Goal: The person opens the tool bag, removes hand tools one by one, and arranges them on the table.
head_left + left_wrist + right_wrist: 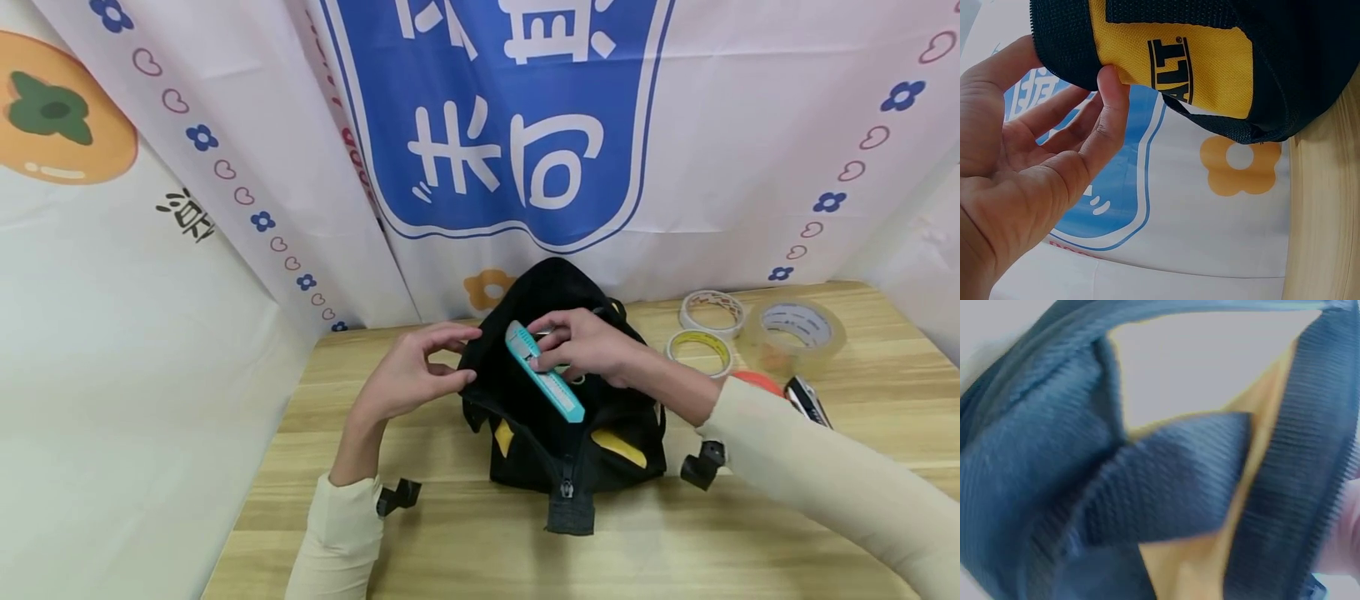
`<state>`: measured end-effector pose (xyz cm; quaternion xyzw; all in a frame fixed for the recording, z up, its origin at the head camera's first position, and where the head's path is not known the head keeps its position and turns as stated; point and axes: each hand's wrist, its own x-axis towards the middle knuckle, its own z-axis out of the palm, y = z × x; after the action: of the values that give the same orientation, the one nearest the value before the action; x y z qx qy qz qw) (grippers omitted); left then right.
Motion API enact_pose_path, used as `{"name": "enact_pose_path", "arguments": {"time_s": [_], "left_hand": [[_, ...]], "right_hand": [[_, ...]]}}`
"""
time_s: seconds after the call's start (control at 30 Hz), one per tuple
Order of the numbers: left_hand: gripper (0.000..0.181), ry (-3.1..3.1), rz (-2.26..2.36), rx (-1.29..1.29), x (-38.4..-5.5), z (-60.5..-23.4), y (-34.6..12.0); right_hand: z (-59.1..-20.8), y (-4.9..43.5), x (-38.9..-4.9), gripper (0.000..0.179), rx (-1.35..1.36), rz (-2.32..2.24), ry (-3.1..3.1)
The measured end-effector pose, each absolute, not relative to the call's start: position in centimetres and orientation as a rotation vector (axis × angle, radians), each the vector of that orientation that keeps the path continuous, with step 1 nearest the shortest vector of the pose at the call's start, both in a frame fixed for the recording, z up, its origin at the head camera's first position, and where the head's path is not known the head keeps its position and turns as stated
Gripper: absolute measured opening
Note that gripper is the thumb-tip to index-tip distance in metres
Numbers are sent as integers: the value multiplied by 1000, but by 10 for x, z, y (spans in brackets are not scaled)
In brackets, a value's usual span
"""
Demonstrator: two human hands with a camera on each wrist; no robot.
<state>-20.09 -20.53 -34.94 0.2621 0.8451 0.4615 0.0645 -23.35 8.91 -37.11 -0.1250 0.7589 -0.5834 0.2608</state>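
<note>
A black tool bag [525, 462] with yellow patches stands on the table with its zipped mouth spread wide. My left hand [405, 375] pinches the left rim of that mouth between thumb and fingers. In the left wrist view, the same hand [1035, 162] grips the zipper edge beside a yellow panel [1222, 75]. My right hand [585, 342] holds a teal utility knife [555, 387] by its middle, tilted over the bag's opening. The bag's side [1166, 487] fills the blurred right wrist view; only a bit of finger [1342, 531] shows there. The bag's depths are dark.
To the bag's right lie a white tape roll [685, 315], a yellow-cored roll [675, 346] and a wide clear tape roll [834, 346]. An orange object [761, 382] and a black-and-silver item [808, 402] sit partly behind the right sleeve. A printed cloth [465, 283] hangs behind the table [450, 542].
</note>
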Motion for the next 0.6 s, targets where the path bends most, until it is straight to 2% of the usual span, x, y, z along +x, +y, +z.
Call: {"name": "enact_pose_path", "arguments": {"time_s": [0.6], "left_hand": [[50,2551,1400,789,-203,-351,-206]], "right_hand": [[-334,156,-208,66,-302,-1581,2242]]}}
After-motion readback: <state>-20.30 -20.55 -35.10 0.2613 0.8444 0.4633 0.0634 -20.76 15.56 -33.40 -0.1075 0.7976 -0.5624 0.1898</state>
